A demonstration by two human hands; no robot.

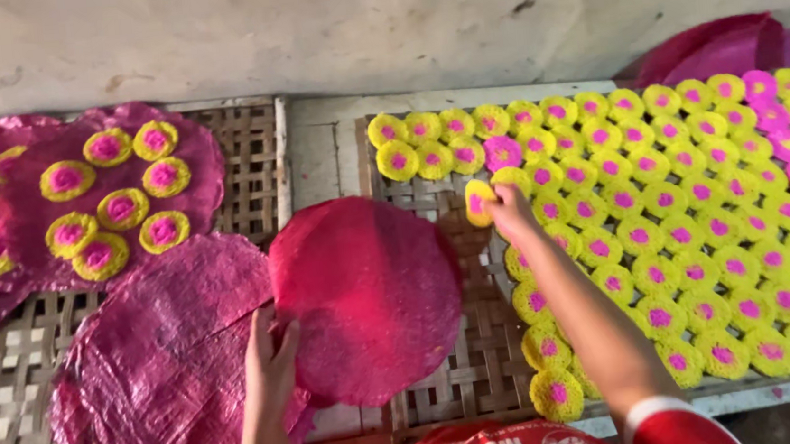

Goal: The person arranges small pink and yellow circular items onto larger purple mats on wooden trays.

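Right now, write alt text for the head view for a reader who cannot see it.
A person's left hand holds a round pink sheet while the right hand pinches a yellow disc with a pink centre. Rows of similar discs cover the woven tray at right; more sit on pink sheets at left.

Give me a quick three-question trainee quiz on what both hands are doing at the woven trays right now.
1. True or false: the left hand grips the edge of a round, thin pink disc.
2. What does the right hand pinch? A) small yellow round piece with a pink centre B) purple sheet C) bamboo strip
3. On which side of the view does the woven bamboo tray carry dense rows of yellow-and-pink pieces?

Key: 1 true. 2 A, the small yellow round piece. 3 the right side; the wrinkled purple sheets lie on the left.
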